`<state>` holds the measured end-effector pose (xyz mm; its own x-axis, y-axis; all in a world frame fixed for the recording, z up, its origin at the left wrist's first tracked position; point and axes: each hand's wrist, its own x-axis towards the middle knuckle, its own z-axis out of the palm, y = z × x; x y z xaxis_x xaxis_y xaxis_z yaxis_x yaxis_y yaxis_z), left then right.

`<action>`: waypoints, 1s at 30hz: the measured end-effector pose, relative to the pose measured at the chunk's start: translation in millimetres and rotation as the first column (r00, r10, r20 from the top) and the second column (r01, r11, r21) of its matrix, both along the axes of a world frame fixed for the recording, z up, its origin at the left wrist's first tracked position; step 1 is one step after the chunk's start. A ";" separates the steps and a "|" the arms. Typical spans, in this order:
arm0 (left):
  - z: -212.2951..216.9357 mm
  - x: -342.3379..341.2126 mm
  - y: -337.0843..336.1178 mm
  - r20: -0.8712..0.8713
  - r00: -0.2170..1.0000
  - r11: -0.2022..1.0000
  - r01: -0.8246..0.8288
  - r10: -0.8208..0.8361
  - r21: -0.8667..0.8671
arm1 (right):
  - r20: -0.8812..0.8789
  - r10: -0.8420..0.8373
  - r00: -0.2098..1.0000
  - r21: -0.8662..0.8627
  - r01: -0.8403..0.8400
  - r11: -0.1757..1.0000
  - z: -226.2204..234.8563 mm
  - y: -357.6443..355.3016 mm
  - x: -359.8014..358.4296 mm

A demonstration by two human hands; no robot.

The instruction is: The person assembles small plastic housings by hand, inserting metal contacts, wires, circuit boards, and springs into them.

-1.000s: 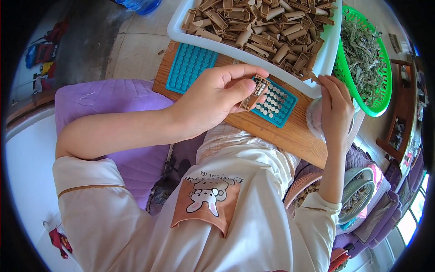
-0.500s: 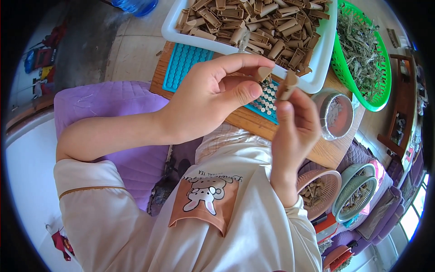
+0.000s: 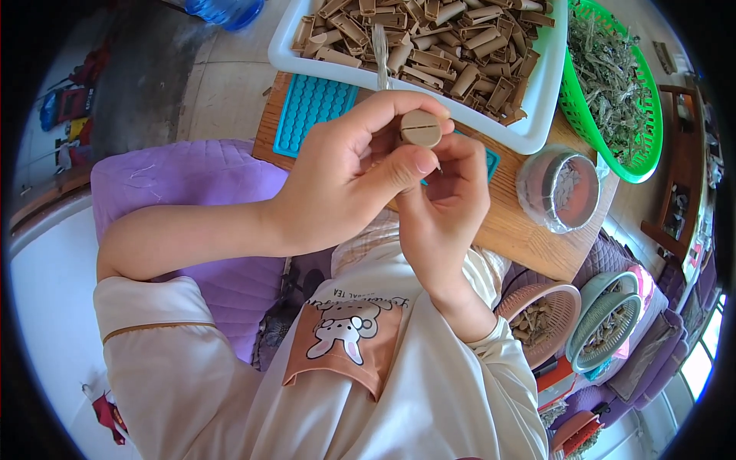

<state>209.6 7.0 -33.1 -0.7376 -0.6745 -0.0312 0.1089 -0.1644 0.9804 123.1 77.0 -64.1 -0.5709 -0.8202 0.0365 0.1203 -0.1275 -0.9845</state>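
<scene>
Between my hands, above the table, two brown plastic half-shells (image 3: 421,129) lie face to face. Their flat round end points up at me, with a thin dark seam across it. My left hand (image 3: 341,165) pinches them from the left with thumb and fingers. A bundle of clear, stringy strands (image 3: 381,54) sticks out beyond its fingers; where it ends inside is hidden. My right hand (image 3: 448,203) grips the pair from below, its fingertips partly behind the shells. Under the hands lies a blue tray of round cavities (image 3: 314,115), mostly covered by them.
A white bin (image 3: 537,134) full of brown half-shells stands beyond my hands. A green basket (image 3: 652,146) of clear stringy bundles is at right. A plastic-wrapped round tub (image 3: 529,188) with small pale pieces sits on the wooden table (image 3: 537,245). Pink (image 3: 563,307) and teal baskets (image 3: 586,345) stand lower right.
My right hand has moved left and brought its half-shell against the one in my left hand. The two now meet along a seam, and the strands point more upright.
</scene>
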 end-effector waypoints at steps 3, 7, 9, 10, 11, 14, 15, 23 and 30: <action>2.9 3.5 -4.8 0.152 0.988 0.981 0.060 -0.032 -0.182 | -0.156 0.026 0.987 -0.023 -0.029 0.999 -4.4 -5.0 1.6; -2.4 0.1 -3.0 0.180 0.982 0.891 0.034 0.054 -0.453 | -0.287 0.200 0.937 0.032 -0.200 0.979 -1.9 -7.2 1.9; -6.4 -3.6 -1.7 0.104 0.987 0.847 -0.052 0.125 -0.529 | -0.388 0.093 0.917 -0.066 -0.129 0.989 -11.2 -6.2 10.5; -6.4 -4.9 -1.8 0.118 0.986 0.837 -0.031 0.113 -0.546 | -0.385 0.042 0.922 -0.072 -0.075 0.995 -12.0 -6.4 14.0; -6.2 -5.8 -1.2 0.133 0.986 0.826 -0.009 0.102 -0.564 | -0.382 -0.010 0.924 -0.077 -0.021 0.997 -13.0 -5.7 15.9; -6.6 -6.5 0.9 0.113 0.992 0.814 0.027 0.048 -0.581 | -0.392 -0.024 0.920 -0.115 -0.023 0.993 -15.8 -4.8 14.6; -8.2 -6.7 1.1 0.113 0.992 0.812 0.029 0.046 -0.583 | -0.434 -0.053 0.900 -0.159 -0.018 0.987 -17.7 -4.9 11.9; -1.0 -2.2 -10.4 0.136 0.976 0.618 0.214 -0.171 -0.757 | -0.579 -0.013 0.815 -0.191 -0.120 0.974 -15.9 5.8 -14.8; 4.9 -1.3 -7.8 0.065 0.938 0.652 0.285 -0.340 -0.703 | -0.413 0.183 0.892 -0.291 -0.320 0.902 -9.6 21.8 -14.8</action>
<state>208.4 -0.8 -28.2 -0.8903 -0.2103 0.4039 0.2477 0.5207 0.8171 108.4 98.8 -73.7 -0.2352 -0.8300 0.5058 -0.1660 -0.4784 -0.8623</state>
